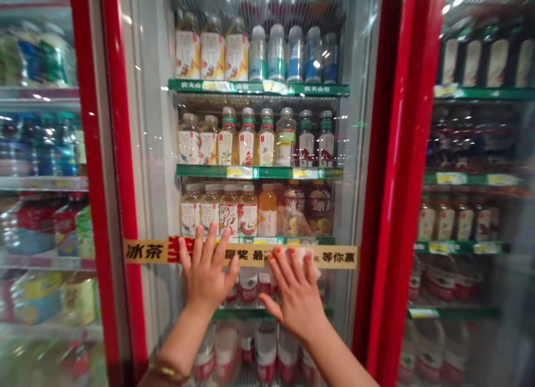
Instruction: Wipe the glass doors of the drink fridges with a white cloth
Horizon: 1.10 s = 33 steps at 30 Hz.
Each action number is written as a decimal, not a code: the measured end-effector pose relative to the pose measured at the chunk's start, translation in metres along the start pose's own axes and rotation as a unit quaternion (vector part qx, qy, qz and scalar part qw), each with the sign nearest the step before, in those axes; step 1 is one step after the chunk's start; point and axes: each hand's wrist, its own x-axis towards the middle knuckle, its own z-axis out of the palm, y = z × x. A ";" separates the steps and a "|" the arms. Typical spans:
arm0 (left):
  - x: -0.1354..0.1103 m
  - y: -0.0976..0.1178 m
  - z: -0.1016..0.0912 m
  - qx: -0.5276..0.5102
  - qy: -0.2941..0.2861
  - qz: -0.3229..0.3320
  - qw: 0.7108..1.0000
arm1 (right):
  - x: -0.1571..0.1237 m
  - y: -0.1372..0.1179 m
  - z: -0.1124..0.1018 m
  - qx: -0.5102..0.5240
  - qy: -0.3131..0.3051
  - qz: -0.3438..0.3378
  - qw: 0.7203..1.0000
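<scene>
White-labelled bottles [213, 55] stand left of slim blue and green bottles [276, 55] on a green-edged shelf [188, 86]. At the left, blue-tinted bottles [42, 144] stand above red-and-blue packs [33, 225]; at the right, dark bottles [497, 58] line another shelf [497, 93].

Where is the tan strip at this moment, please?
In the head view, the tan strip crosses the middle glass door below centre, with the left hand and right hand overlapping it.
</scene>
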 end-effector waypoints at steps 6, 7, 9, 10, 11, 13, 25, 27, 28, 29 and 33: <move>-0.002 0.003 0.000 -0.013 -0.004 -0.014 1.000 | -0.069 0.020 0.005 -0.016 0.026 0.152 0.988; -0.002 0.004 0.000 -0.012 0.000 -0.014 1.000 | -0.060 0.022 0.008 -0.015 0.032 0.222 0.974; 0.000 0.004 0.001 -0.010 0.001 -0.018 1.000 | -0.039 0.006 0.015 -0.010 0.029 0.297 0.955; 0.001 0.004 0.001 -0.011 0.001 -0.020 1.000 | -0.032 -0.011 0.018 -0.007 0.024 0.282 0.959; 0.002 0.003 0.001 -0.012 0.000 -0.019 1.000 | -0.032 -0.031 0.021 -0.003 0.019 0.239 0.971; 0.003 0.002 -0.001 -0.017 -0.002 -0.015 1.000 | -0.051 -0.072 0.025 0.010 0.005 0.115 0.993; -0.104 0.007 -0.006 -0.002 -0.013 -0.070 0.997 | -0.071 -0.054 0.033 0.006 0.023 0.288 0.957; -0.105 0.007 -0.005 -0.008 -0.009 -0.069 0.998 | -0.080 -0.086 0.040 0.011 0.022 0.160 0.987; -0.104 0.007 -0.005 -0.011 -0.006 -0.068 0.998 | -0.092 -0.097 0.042 0.013 0.025 0.109 0.994; -0.103 0.007 -0.005 -0.014 -0.006 -0.066 0.998 | -0.105 -0.102 0.043 0.013 0.032 0.078 0.996; -0.104 0.004 -0.006 -0.014 -0.012 -0.054 0.998 | -0.125 -0.066 0.034 -0.022 0.057 0.188 0.980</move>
